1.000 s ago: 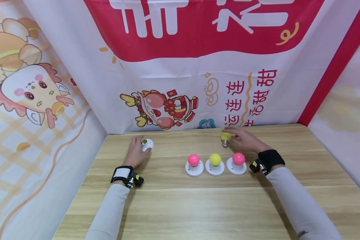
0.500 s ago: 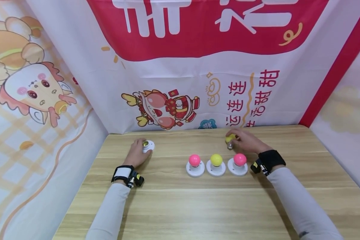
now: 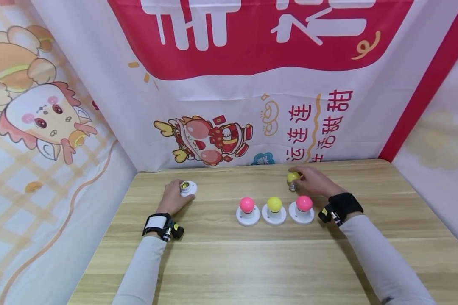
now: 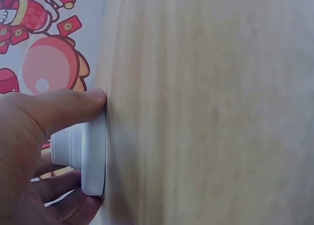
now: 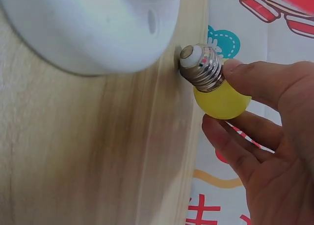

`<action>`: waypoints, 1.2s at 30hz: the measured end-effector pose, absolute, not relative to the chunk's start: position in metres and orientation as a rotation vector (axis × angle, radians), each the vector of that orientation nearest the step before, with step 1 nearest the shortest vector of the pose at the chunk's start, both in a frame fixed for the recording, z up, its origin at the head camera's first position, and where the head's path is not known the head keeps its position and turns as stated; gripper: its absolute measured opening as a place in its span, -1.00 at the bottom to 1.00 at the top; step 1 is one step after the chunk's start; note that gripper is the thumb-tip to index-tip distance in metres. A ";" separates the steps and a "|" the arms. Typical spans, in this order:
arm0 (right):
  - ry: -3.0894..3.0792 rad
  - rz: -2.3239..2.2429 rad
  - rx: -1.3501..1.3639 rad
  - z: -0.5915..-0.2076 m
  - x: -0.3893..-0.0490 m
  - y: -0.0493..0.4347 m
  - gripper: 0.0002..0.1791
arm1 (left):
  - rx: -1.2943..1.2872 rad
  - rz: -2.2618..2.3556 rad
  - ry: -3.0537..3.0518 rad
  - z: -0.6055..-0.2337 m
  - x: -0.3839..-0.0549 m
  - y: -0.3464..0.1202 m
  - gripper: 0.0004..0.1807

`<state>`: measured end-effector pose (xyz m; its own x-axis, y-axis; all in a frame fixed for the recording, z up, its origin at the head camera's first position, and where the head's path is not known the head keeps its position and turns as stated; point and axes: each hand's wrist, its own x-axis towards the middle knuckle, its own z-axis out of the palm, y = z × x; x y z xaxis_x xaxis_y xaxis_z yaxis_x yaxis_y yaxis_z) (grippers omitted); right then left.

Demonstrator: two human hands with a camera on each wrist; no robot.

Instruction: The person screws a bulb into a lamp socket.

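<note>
At the back left of the table, my left hand (image 3: 172, 198) grips a white round lamp holder (image 3: 188, 189) by its base. The holder's brass-coloured inside faces up, with no bulb in it. In the left wrist view, the thumb presses one edge of the lamp holder (image 4: 93, 156) and fingers curl round the opposite edge. At the back right, my right hand (image 3: 314, 181) pinches a yellow light bulb (image 3: 292, 178) above the lit-up wood surface. The right wrist view shows the bulb (image 5: 223, 101) between thumb and fingers, its silver screw base bare.
Three white lamp holders stand in a row in front of the right hand, bearing a pink bulb (image 3: 247, 205), a yellow bulb (image 3: 274, 204) and another pink bulb (image 3: 304, 203). A printed cloth wall (image 3: 213, 97) rises behind the wooden table (image 3: 236, 262).
The yellow bulb in my right hand has shifted slightly right and nearer, and the fingers have closed further round it. The left hand and its lamp holder have come slightly nearer.
</note>
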<state>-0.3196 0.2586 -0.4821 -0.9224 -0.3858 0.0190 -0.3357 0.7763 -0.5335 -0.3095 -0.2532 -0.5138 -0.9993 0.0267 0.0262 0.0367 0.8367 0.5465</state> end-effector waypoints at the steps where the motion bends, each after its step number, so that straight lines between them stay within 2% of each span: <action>1: 2.876 -0.838 -0.579 -0.482 -0.320 0.258 -0.45 | -0.053 -0.893 -2.991 -0.514 -0.309 -0.253 -0.15; 19: 2.896 -0.906 -0.519 -0.468 -0.307 0.252 -0.32 | -0.060 -1.017 -2.915 -0.511 -0.295 -0.240 -0.15; 25: 2.932 -0.915 -0.549 -0.465 -0.302 0.248 -0.35 | -0.047 -1.079 -2.896 -0.515 -0.293 -0.238 -0.14; 36: 2.997 -0.894 -0.639 -0.453 -0.289 0.238 -0.34 | -0.181 -1.128 -2.817 -0.514 -0.284 -0.224 -0.22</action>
<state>-0.2886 0.2384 -0.4532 -0.9187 -0.3614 0.1590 -0.3895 0.7631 -0.5157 -0.2839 -0.2245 -0.5143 -0.9878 0.0726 0.1379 0.1477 0.7181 0.6800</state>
